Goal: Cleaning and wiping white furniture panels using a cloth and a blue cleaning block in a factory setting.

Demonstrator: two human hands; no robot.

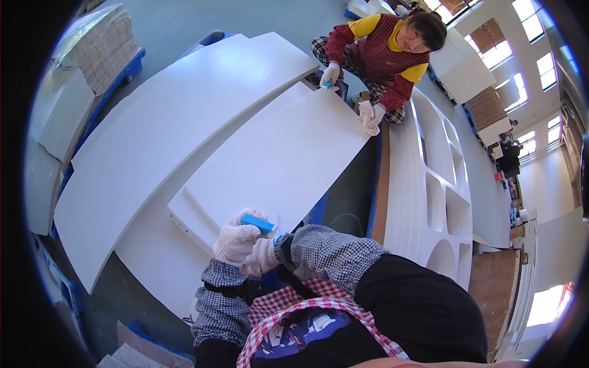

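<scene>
Closest on my feed, the left hand (230,246) has its gloved fingers wrapped around a blue block (257,224) at the near end of the upper white panel (276,153), while the right hand (260,257) overlaps it, its fingers too hidden for me to tell whether they grip. Beyond, at the panel's far end, I see a co-worker (384,64) with a small blue piece (327,84) in one gloved hand and a white cloth (369,118) in the other.

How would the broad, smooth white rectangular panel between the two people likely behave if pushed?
The panel would probably stay stiff, its face showing no sag. That smooth surface may be slippery. Lying flat, it seems unlikely to roll.
</scene>
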